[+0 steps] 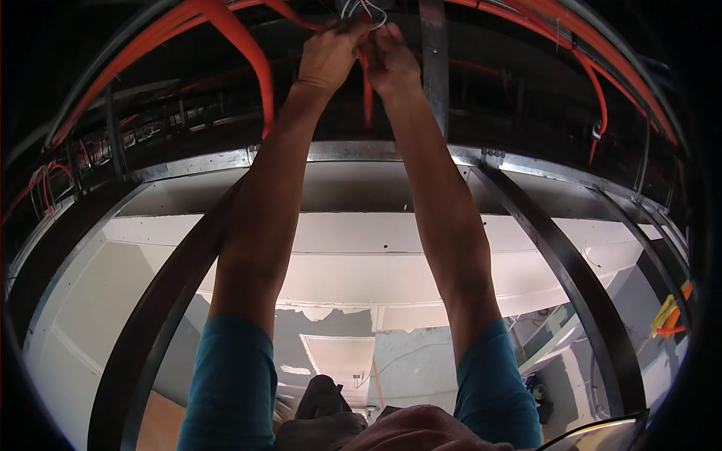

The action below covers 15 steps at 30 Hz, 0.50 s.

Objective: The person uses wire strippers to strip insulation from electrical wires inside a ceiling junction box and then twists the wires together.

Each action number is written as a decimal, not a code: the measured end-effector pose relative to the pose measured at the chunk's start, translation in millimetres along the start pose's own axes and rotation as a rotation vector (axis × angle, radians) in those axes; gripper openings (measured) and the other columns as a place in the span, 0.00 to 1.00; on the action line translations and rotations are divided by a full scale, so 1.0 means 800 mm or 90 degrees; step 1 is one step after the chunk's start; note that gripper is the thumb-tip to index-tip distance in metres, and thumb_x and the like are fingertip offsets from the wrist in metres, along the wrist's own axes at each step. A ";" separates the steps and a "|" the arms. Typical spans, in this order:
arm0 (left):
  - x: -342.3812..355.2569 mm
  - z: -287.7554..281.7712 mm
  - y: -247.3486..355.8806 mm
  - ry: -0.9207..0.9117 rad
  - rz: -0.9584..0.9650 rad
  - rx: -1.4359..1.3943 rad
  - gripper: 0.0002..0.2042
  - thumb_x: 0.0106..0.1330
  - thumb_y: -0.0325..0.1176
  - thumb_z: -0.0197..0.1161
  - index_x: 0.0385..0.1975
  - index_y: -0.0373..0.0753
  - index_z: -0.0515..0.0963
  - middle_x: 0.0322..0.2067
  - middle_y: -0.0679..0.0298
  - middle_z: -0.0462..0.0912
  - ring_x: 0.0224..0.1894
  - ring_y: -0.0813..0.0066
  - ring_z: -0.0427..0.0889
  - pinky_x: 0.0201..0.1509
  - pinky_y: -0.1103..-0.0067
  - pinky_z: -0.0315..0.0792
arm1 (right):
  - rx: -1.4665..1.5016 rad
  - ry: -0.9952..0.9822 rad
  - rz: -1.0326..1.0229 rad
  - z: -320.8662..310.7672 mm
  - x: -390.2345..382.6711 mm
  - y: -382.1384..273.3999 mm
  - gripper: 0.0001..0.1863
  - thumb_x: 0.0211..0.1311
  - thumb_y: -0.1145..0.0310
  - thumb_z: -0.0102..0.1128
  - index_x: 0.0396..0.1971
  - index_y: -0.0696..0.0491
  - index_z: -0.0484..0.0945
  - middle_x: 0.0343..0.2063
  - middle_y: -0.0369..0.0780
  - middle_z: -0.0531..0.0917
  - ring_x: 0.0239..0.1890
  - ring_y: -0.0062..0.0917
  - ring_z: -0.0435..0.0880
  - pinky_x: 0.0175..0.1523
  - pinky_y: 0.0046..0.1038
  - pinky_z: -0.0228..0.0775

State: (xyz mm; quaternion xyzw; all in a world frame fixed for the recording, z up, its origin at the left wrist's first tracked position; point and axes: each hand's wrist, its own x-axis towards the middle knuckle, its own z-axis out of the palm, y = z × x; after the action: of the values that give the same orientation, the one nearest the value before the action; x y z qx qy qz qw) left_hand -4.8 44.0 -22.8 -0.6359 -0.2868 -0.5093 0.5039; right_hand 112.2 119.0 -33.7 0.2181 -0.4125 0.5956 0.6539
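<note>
Both my arms reach up to a bunch of thin white wires [366,9] at the top middle. The wires come down from a dark grey, box-like part [346,10] that the upper edge cuts off. My left hand [331,54] is closed, its fingertips at the wires' lower ends. Close beside it, my right hand [392,62] is also closed, thumb and fingers pinched at the wire loop. The exact grip is small and dark. An orange flexible conduit [368,101] hangs between and below the hands; another orange conduit [289,12] runs in behind my left hand.
A thick orange conduit [252,56] curves down left of my arms. An upright metal strip [435,68] stands right of my hands. A metal ceiling channel [353,151] crosses below them, with dark metal studs [560,263] running toward me. More orange conduits [602,45] arch at the upper right.
</note>
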 end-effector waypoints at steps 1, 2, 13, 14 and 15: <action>0.003 0.001 0.002 0.014 0.024 -0.016 0.22 0.57 0.25 0.64 0.52 0.55 0.80 0.41 0.64 0.87 0.43 0.59 0.86 0.45 0.63 0.82 | 0.043 -0.069 -0.001 -0.010 0.005 -0.008 0.15 0.73 0.78 0.54 0.55 0.46 0.70 0.49 0.35 0.82 0.52 0.25 0.82 0.57 0.30 0.76; 0.000 0.001 -0.007 0.020 0.046 -0.019 0.24 0.56 0.24 0.64 0.54 0.56 0.80 0.41 0.64 0.86 0.43 0.59 0.85 0.45 0.63 0.82 | 0.050 -0.068 0.000 -0.002 0.001 -0.002 0.15 0.73 0.78 0.54 0.55 0.46 0.70 0.49 0.35 0.82 0.52 0.25 0.82 0.57 0.30 0.76; 0.013 0.001 -0.010 -0.036 0.023 0.036 0.15 0.61 0.27 0.61 0.47 0.51 0.84 0.38 0.60 0.86 0.49 0.58 0.82 0.49 0.62 0.81 | -0.121 0.106 -0.011 0.034 -0.023 -0.004 0.17 0.74 0.77 0.50 0.59 0.49 0.68 0.50 0.36 0.83 0.51 0.23 0.82 0.56 0.29 0.77; 0.015 -0.001 -0.007 -0.034 0.001 0.029 0.16 0.58 0.26 0.63 0.46 0.51 0.85 0.40 0.61 0.86 0.48 0.57 0.81 0.49 0.62 0.80 | -0.132 0.115 -0.013 0.037 -0.025 -0.004 0.17 0.74 0.77 0.50 0.59 0.49 0.69 0.51 0.36 0.83 0.52 0.23 0.81 0.55 0.29 0.76; 0.017 -0.003 -0.004 -0.031 -0.021 0.021 0.18 0.56 0.24 0.66 0.45 0.52 0.86 0.41 0.63 0.87 0.47 0.56 0.80 0.50 0.62 0.80 | -0.129 0.115 -0.014 0.040 -0.028 -0.004 0.17 0.74 0.77 0.50 0.59 0.49 0.69 0.51 0.36 0.83 0.52 0.23 0.81 0.55 0.29 0.76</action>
State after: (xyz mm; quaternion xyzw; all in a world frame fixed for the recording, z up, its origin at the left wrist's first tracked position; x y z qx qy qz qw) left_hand -4.3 40.9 -9.2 -0.6348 -0.3181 -0.4971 0.4988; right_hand 107.8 80.2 -32.6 0.1005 -0.4075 0.5610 0.7135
